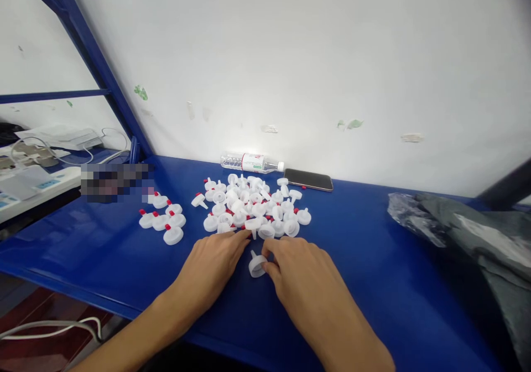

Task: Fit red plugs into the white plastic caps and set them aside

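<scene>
A pile of white nozzle caps (244, 200), some with red tips, lies on the blue table (357, 250). My right hand (301, 267) pinches the rim of a white cap without a red tip (256, 265), just in front of the pile. At the pile's front edge is my left hand (213, 261), its fingers together and their tips partly hidden among the caps; what they hold, if anything, cannot be made out. Several white caps with red tips (173, 234) form a separate group to the left.
Behind the pile lie a clear plastic bottle (252, 163) and a phone (309, 179) near the wall. Grey cloth (468, 228) and clear plastic wrap (409, 214) are at the right. A white power strip (62, 181) with cables is at the left, beside a blue frame (95, 62).
</scene>
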{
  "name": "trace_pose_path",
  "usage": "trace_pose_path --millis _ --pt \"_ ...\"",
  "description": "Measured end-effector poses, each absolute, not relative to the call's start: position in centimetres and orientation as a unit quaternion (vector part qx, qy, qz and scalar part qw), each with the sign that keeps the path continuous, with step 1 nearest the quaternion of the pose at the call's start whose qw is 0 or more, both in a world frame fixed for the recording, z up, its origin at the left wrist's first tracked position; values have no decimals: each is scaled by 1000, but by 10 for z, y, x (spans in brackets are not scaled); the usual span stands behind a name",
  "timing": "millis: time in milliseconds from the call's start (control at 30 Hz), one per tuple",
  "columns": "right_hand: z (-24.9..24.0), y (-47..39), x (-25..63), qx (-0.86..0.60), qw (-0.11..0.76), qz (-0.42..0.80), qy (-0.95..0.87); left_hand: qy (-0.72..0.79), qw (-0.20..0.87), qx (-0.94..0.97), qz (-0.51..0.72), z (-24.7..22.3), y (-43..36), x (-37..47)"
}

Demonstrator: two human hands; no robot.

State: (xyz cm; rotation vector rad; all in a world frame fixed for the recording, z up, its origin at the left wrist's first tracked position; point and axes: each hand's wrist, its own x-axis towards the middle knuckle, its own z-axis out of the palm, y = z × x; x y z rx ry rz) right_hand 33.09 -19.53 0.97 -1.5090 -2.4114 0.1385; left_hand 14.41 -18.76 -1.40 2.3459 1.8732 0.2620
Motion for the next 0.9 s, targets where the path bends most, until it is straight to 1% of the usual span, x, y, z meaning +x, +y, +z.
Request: trace_pose_path --millis 200,300,400,500,567,633,767,900 --pt "9 -194 331 -515 144 50 -843 634 89 761 107 -14 -190 143" --pt "12 -194 332 -515 134 60 -844 630 118 752 152 -11 -197 143" --pt "20 -196 330 -498 157 92 -848 621 188 720 245 -6 -204 140" --pt "31 -198 326 -451 194 139 -860 617 318 637 336 1 -207 133" --pt "35 -198 323 -426 222 152 -864 601 394 587 374 6 -207 127" --pt "36 -198 321 -417 248 155 -861 576 442 564 392 11 -208 121" --pt "34 -198 320 -403 269 165 -859 546 502 538 400 21 -211 116" --pt "32 -199 320 -397 272 153 -863 553 501 519 417 26 -214 114"
